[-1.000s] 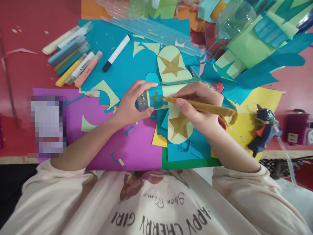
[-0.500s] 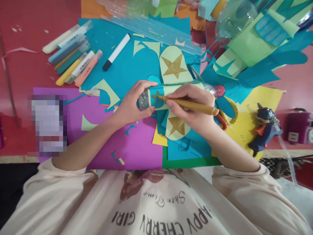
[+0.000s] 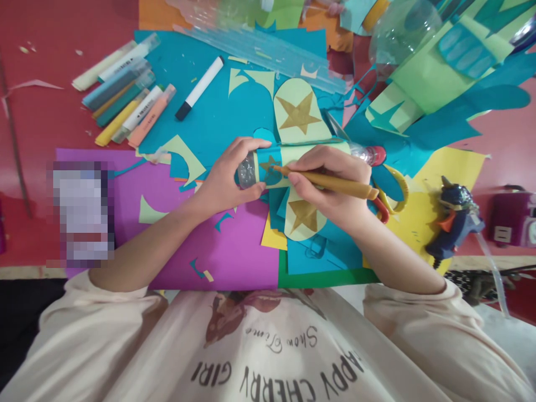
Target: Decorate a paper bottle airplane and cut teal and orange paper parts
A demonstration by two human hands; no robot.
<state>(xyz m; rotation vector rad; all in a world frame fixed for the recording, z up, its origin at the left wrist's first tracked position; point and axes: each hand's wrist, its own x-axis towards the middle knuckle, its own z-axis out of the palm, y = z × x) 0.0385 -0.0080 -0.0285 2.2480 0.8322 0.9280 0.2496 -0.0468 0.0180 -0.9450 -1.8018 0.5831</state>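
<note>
My left hand (image 3: 232, 174) grips the clear end of a plastic bottle (image 3: 247, 171) lying on its side, thumb below and fingers above. Pale green and blue paper wraps the bottle's body, and its red cap (image 3: 378, 156) shows beyond my other hand. My right hand (image 3: 329, 184) is closed around an ochre marker (image 3: 335, 183). Its tip touches a brown star (image 3: 271, 167) on the blue paper band. Pale green paper fins stick out from both sides, the upper fin (image 3: 299, 111) and the lower fin (image 3: 305, 215) each bearing a brown star.
Several markers (image 3: 125, 92) lie at the upper left, a black-tipped white marker (image 3: 200, 88) nearer the middle. Yellow-handled scissors (image 3: 397, 190) rest by my right wrist. A glue gun (image 3: 452, 223) sits on yellow paper. A second paper-covered bottle (image 3: 435, 72) lies upper right. Paper scraps surround my hands.
My right hand and the marker have shifted very slightly to the right. My left hand stays in its place on the bottle.
</note>
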